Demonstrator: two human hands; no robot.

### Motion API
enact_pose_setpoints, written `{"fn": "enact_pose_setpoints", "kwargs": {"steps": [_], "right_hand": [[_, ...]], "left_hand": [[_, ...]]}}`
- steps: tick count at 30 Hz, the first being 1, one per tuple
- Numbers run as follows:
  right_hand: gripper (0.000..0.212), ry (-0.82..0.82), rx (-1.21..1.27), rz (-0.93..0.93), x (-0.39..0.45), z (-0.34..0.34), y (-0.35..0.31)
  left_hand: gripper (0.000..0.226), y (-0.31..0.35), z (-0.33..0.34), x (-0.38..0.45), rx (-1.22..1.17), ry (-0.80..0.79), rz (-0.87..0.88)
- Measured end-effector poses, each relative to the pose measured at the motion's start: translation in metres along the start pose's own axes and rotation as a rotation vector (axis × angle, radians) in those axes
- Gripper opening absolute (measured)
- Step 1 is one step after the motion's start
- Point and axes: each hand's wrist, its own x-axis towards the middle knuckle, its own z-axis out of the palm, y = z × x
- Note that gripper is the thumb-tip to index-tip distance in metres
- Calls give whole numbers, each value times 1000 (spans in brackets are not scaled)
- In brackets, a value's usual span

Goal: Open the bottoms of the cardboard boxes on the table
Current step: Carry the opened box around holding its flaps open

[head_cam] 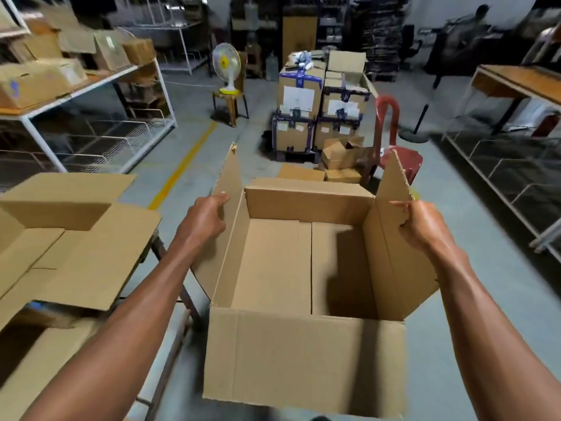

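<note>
Hands, left hand (209, 214) and right hand (420, 221), grip one open box (303, 360) in mid-frame by its side flaps, its bottom seemingly shut; more boxes (60, 238) wait at left.

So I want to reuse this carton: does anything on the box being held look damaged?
Yes. The cardboard box has ragged side flaps: the left flap is torn at its top corner, and the right flap has a chewed, notched edge where the right hand holds it. The left hand holds the left flap.
</note>
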Motion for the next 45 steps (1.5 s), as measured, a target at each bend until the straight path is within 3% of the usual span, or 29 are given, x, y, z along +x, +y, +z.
{"fn": "enact_pose_setpoints", "kwargs": {"steps": [9, 22, 28, 35, 45], "right_hand": [[68, -35, 31, -89, 231, 50, -70], [66, -227, -17, -306, 540, 157, -226], [75, -259, -2, -424, 648, 233, -332], [69, -337, 49, -575, 744, 324, -489], [74, -447, 115, -838, 848, 447, -730]], "left_hand": [[61, -32, -8, 199, 45, 95, -74], [69, -110, -22, 411, -34, 197, -392], [71, -196, -47, 494, -11, 264, -508], [68, -298, -105, 575, 19, 353, -628], [79, -438, -190, 623, 47, 495, -879]]}}
